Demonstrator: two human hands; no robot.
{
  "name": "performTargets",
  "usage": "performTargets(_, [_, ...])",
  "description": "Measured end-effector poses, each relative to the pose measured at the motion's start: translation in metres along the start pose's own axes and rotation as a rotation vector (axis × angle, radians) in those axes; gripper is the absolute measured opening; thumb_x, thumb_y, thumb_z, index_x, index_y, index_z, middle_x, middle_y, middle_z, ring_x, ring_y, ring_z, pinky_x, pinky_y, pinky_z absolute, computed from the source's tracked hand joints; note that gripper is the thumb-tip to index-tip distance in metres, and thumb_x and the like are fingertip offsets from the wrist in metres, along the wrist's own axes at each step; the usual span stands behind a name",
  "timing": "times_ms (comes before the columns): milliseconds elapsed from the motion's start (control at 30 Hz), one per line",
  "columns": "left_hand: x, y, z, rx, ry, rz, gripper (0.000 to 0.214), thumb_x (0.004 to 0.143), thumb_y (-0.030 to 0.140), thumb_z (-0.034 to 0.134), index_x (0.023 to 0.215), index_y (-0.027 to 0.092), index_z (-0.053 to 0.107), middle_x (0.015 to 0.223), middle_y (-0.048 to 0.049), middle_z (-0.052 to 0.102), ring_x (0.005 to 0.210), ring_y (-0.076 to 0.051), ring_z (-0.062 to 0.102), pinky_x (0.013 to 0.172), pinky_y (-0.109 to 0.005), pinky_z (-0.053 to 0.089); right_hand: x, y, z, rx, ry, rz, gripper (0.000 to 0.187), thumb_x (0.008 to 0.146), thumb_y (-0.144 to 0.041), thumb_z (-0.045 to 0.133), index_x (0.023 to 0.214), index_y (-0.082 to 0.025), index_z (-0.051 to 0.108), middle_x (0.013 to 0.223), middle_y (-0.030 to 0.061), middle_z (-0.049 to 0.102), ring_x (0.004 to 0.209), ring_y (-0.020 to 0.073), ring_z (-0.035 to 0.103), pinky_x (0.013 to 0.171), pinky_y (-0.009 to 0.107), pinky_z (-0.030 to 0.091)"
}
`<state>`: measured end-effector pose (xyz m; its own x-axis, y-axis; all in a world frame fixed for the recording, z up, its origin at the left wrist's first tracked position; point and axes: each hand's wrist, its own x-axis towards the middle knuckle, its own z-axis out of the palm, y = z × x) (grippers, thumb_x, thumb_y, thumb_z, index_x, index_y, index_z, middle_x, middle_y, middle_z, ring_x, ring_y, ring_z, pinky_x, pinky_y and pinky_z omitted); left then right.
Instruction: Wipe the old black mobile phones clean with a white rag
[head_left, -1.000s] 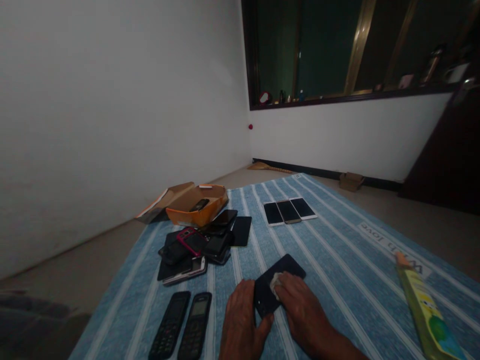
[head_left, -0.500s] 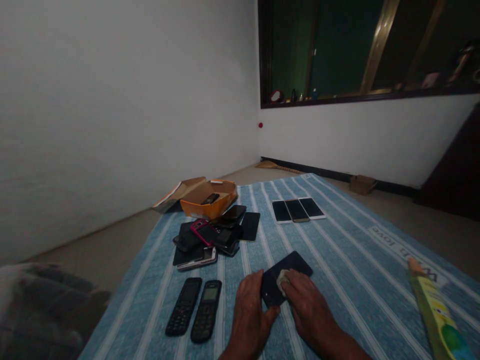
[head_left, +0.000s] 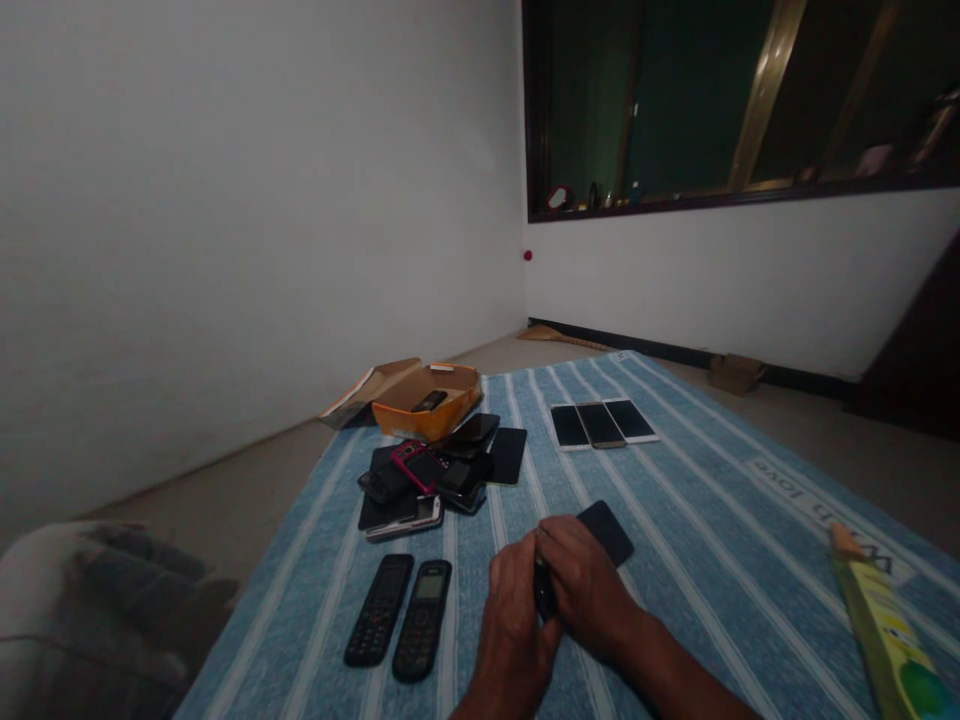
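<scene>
A dark smartphone lies on the blue striped mat in front of me, mostly covered by my hands. My left hand grips its near left edge with the thumb against the side. My right hand lies on top of the phone with fingers curled; the pale cloth seen under it earlier is now hidden. Two black keypad phones lie side by side to the left of my hands.
A heap of several phones sits beyond the keypad phones, next to an open orange cardboard box holding one phone. Three smartphones lie in a row farther back. A yellow-green box lies at the right. A grey bundle is at the lower left.
My right hand has slid down over the phone toward my left hand, covering the pale cloth. The camera has shifted, so everything appears further right.
</scene>
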<state>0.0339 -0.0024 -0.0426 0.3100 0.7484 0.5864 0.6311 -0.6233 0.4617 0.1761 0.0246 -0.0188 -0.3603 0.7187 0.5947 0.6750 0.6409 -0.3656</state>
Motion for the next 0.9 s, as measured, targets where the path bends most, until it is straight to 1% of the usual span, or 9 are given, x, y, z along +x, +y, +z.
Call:
performTargets(100, [-0.001,0.001,0.001,0.006,0.024,0.012,0.080,0.079,0.009,0.055,0.149,0.018,0.017,0.130,-0.0171,0.055,0.120,-0.031,0.053,0.096,-0.049,0.049,0.014,-0.001,-0.002,-0.075,-0.134,0.057,0.019,0.085,-0.007,0.047,0.078,-0.017,0.062,0.079,0.0057,0.061,0.077,0.0194,0.056,0.082,0.036,0.044])
performTargets(233, [-0.002,0.001,0.001,0.000,0.005,-0.005,0.079,0.081,0.009,0.055,0.149,0.019,0.016,0.129,-0.0171,0.054,0.120,-0.031,0.053,0.096,-0.050,0.048,0.022,0.003,-0.011,-0.137,-0.258,0.098,0.020,0.082,-0.006,0.050,0.077,-0.018,0.064,0.078,0.0036,0.063,0.079,0.0183,0.057,0.089,0.038,0.038])
performTargets(300, [-0.002,0.002,0.000,0.017,-0.021,-0.009,0.076,0.083,0.010,0.053,0.149,0.018,0.017,0.131,-0.0187,0.053,0.122,-0.033,0.051,0.096,-0.052,0.048,0.022,0.011,-0.016,-0.169,-0.268,0.104,0.021,0.081,-0.005,0.050,0.076,-0.018,0.065,0.079,0.0034,0.064,0.081,0.0182,0.058,0.091,0.038,0.037])
performTargets(400, [-0.003,0.002,-0.001,0.052,-0.049,-0.009,0.076,0.083,0.010,0.053,0.150,0.017,0.016,0.132,-0.0209,0.051,0.124,-0.036,0.049,0.096,-0.055,0.047,0.019,0.032,-0.025,-0.244,-0.232,0.122,0.024,0.076,0.000,0.050,0.073,-0.019,0.065,0.079,0.0029,0.063,0.081,0.0183,0.057,0.083,0.034,0.039])
performTargets(467, [-0.004,0.002,-0.001,0.063,-0.047,-0.001,0.078,0.082,0.008,0.052,0.150,0.017,0.015,0.133,-0.0212,0.050,0.126,-0.036,0.048,0.097,-0.057,0.046,0.016,0.049,-0.030,-0.292,-0.201,0.145,0.027,0.072,0.003,0.048,0.071,-0.019,0.064,0.077,0.0030,0.062,0.078,0.0188,0.056,0.078,0.033,0.040])
performTargets(600, [-0.005,0.002,0.000,0.081,-0.026,0.031,0.079,0.082,0.005,0.050,0.151,0.017,0.013,0.134,-0.0211,0.048,0.127,-0.035,0.045,0.099,-0.056,0.045,0.014,0.070,-0.036,-0.333,-0.165,0.182,0.028,0.073,0.004,0.046,0.072,-0.018,0.063,0.076,0.0046,0.061,0.074,0.0199,0.055,0.075,0.035,0.040])
performTargets(700, [-0.003,0.005,-0.001,0.071,-0.009,0.034,0.077,0.082,0.006,0.050,0.150,0.016,0.016,0.134,-0.0210,0.049,0.127,-0.034,0.046,0.099,-0.054,0.045,0.012,0.065,-0.031,-0.353,-0.145,0.196,0.028,0.072,0.005,0.046,0.069,-0.017,0.063,0.075,0.0064,0.060,0.074,0.0204,0.053,0.072,0.034,0.039])
performTargets(800, [-0.001,0.008,-0.002,0.043,0.013,0.048,0.072,0.083,0.007,0.050,0.149,0.014,0.021,0.129,-0.0206,0.052,0.123,-0.033,0.049,0.097,-0.052,0.047,0.011,0.043,-0.021,-0.340,-0.147,0.166,0.026,0.074,0.004,0.048,0.070,-0.017,0.063,0.076,0.0060,0.060,0.076,0.0200,0.051,0.072,0.033,0.038])
performTargets(900, [0.001,0.010,-0.004,0.012,0.018,0.070,0.073,0.083,0.006,0.049,0.149,0.014,0.020,0.128,-0.0195,0.053,0.121,-0.032,0.050,0.096,-0.052,0.047,0.013,0.017,-0.012,-0.287,-0.157,0.101,0.022,0.081,-0.003,0.051,0.070,-0.018,0.063,0.076,0.0049,0.060,0.076,0.0193,0.051,0.075,0.032,0.036])
